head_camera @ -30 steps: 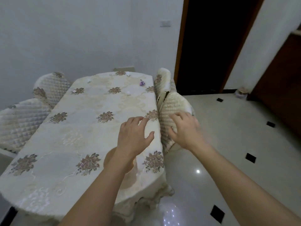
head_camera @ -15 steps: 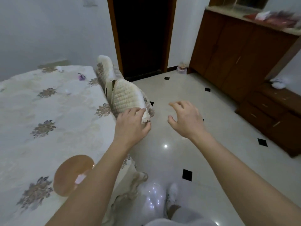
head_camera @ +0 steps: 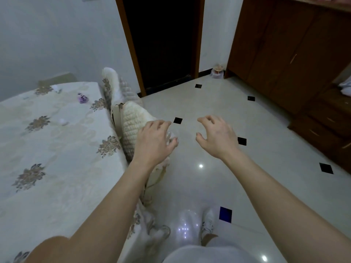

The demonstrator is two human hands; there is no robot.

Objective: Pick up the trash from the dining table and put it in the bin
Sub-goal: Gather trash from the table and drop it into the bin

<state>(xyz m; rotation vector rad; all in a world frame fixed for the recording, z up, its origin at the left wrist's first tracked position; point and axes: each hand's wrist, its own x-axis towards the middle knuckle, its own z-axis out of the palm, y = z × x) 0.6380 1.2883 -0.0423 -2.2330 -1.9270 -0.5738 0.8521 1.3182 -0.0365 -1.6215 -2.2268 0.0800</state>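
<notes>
The dining table (head_camera: 57, 168) with its floral cloth fills the left. On its far end lie a crumpled purple scrap (head_camera: 83, 97), a small white scrap (head_camera: 63, 121) and another white scrap (head_camera: 57, 89) near the far edge. My left hand (head_camera: 153, 141) is over the top corner of the nearer quilted chair back (head_camera: 133, 122), fingers loosely curved and holding no trash. My right hand (head_camera: 216, 137) hovers over the floor to the right, fingers spread and slightly curled, empty. No bin is in view.
A second quilted chair (head_camera: 112, 82) stands beyond the first along the table's right side. A dark doorway (head_camera: 163, 40) is ahead, wooden cabinets (head_camera: 288, 44) run along the right, and a small object (head_camera: 218, 71) sits on the floor by the door frame. The glossy tiled floor (head_camera: 228, 186) stretches ahead.
The view has swung right, from over the table to along its right side. Both hands moved right with it; the left now sits over the chair back, the right over the floor.
</notes>
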